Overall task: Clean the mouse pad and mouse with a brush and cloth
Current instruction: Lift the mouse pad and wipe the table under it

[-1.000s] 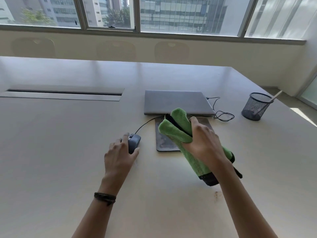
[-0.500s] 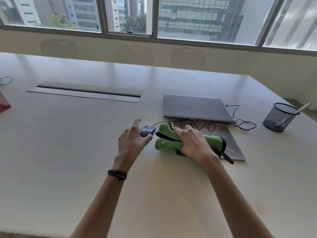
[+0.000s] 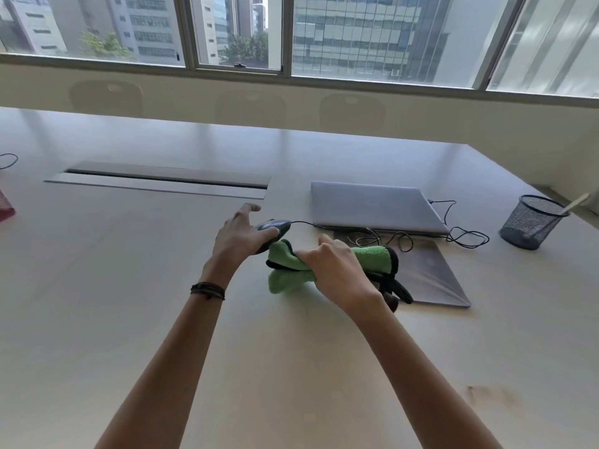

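Over the pale worktop (image 3: 129, 286), the left hand (image 3: 240, 236) has its grip round a dark grey corded mouse (image 3: 274, 225); the right hand (image 3: 337, 270) has its grip clutching a bunched green black-edged cloth (image 3: 287, 265) that touches it, beside the grey rectangular mouse pad (image 3: 434, 277).

Bright daylight pours through the windows (image 3: 372, 37), leaving a pale sheen on the table (image 3: 97, 286) (edges bow, slightly soft).

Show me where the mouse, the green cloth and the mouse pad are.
mouse (image 3: 275, 225), head view, on its grey top.
cloth (image 3: 372, 253), head view, on its green upper fold.
mouse pad (image 3: 431, 275), head view, on its bare right half.
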Available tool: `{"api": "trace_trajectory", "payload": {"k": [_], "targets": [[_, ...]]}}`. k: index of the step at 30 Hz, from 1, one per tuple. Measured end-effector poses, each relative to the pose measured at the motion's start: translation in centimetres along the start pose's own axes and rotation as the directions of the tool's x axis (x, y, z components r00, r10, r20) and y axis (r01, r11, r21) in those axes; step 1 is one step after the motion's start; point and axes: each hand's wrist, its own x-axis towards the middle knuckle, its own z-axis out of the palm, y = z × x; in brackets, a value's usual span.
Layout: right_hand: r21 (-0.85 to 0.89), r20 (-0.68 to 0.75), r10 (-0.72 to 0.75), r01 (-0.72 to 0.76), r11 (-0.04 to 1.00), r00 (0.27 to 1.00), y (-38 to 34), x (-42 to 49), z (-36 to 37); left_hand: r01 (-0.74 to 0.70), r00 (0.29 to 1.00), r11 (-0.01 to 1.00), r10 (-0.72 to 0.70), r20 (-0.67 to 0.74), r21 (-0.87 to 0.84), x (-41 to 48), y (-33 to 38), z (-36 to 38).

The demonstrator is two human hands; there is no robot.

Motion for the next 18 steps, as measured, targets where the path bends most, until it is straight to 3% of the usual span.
{"api": "trace_trajectory", "payload": {"k": [13,18], "targets": [[0.25,0.171,-0.113,0.068,0.966,0.979,-1.1,-4.9,-0.7,-0.055,0.998,0.998,0.055,0.017,0.029,-1.1,-0.3,2.5],[0.267,0.017,-0.048,0.042,0.963,0.999,-0.5,-3.9,0.1,-0.077,0.995,0.996,0.074,0.062,0.04,-2.0,-0.8,2.7]]}}
